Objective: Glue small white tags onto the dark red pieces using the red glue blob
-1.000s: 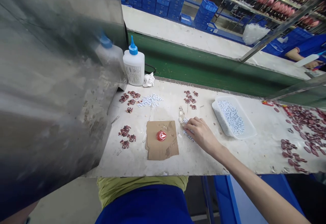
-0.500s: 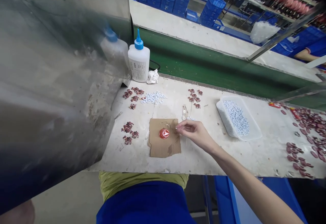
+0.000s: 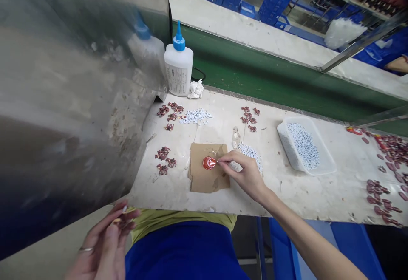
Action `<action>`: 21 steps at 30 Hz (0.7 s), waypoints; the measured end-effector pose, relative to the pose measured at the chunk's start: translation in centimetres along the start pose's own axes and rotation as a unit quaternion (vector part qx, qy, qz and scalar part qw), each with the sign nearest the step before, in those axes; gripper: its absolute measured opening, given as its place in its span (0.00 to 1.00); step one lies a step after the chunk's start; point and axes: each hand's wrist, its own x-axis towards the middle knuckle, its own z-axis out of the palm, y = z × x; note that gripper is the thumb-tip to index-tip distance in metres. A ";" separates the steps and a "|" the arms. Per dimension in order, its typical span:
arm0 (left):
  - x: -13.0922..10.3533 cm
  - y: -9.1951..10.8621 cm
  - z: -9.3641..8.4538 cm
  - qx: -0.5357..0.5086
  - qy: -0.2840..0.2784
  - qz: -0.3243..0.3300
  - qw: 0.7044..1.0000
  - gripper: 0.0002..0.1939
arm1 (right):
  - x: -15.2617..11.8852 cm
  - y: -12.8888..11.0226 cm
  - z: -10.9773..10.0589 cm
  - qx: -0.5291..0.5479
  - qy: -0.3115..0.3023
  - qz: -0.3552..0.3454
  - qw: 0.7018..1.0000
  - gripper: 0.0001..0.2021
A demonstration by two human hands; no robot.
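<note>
My right hand [image 3: 244, 171] is pinched on a small white piece at the edge of a red round cap [image 3: 209, 162] with some white in it. That cap rests on a square of brown cardboard [image 3: 207, 182]. Partly behind the hand lies a pile of small white-and-blue pieces [image 3: 251, 151]. At the lower left, my left hand [image 3: 106, 237] is closed on a small brown figure [image 3: 125, 217], with a whitish bit near the fingertips; its details are blurred. Similar brown figures [image 3: 163, 152] lie in clusters on the table.
A white glue bottle [image 3: 179, 69] with a blue nozzle stands beside a metal panel [image 3: 79, 80] on the left. Crumpled tissue [image 3: 195, 89] touches it. More small pieces [image 3: 196, 116] lie nearby. A clear tub [image 3: 325, 161] and dark-red parts [image 3: 390, 156] are on the right.
My left hand has risen into view at the lower left with the brown figure. My right hand has moved slightly left to the red cap. The view has shifted a little.
</note>
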 end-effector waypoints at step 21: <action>0.3 -0.4 6.7 0.095 -0.254 0.086 0.959 0.15 | -0.1 -0.1 0.3 -0.021 -0.002 -0.027 0.999 0.07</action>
